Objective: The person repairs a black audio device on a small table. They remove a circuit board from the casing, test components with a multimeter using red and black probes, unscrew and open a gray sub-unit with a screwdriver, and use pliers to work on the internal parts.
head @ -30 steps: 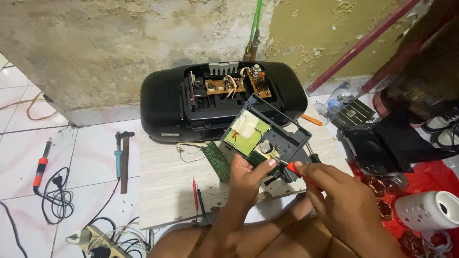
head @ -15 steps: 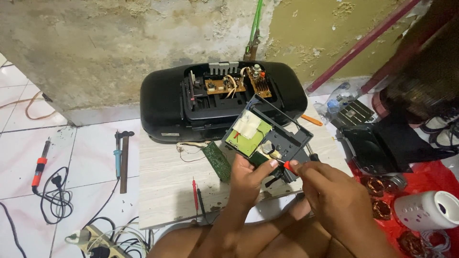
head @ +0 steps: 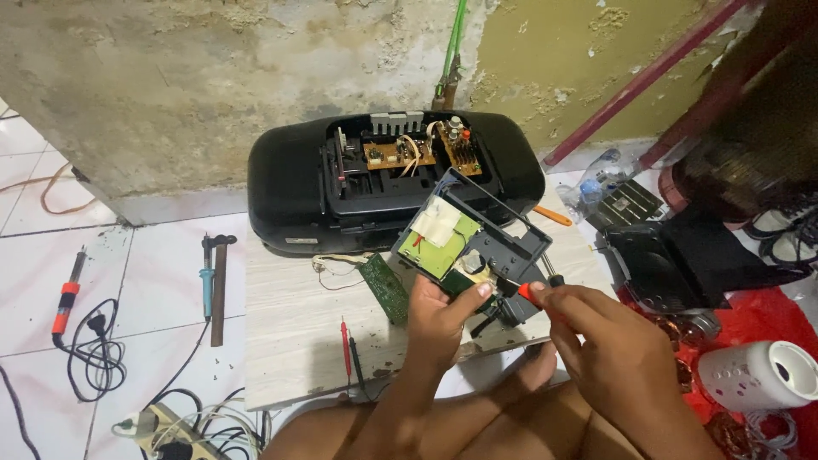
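So the left hand (head: 439,311) still grips the grey cassette module (head: 473,243) over the wooden board (head: 290,332), while the right hand (head: 609,345) has nudged its pinched red-handled screwdriver (head: 532,288) closer in, tip now at the frame.

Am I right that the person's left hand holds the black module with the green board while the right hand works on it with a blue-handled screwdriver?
Not quite: in the head view the screwdriver in the right hand has a red handle, not blue. The rest stands: the left hand holds the black module with the green board.
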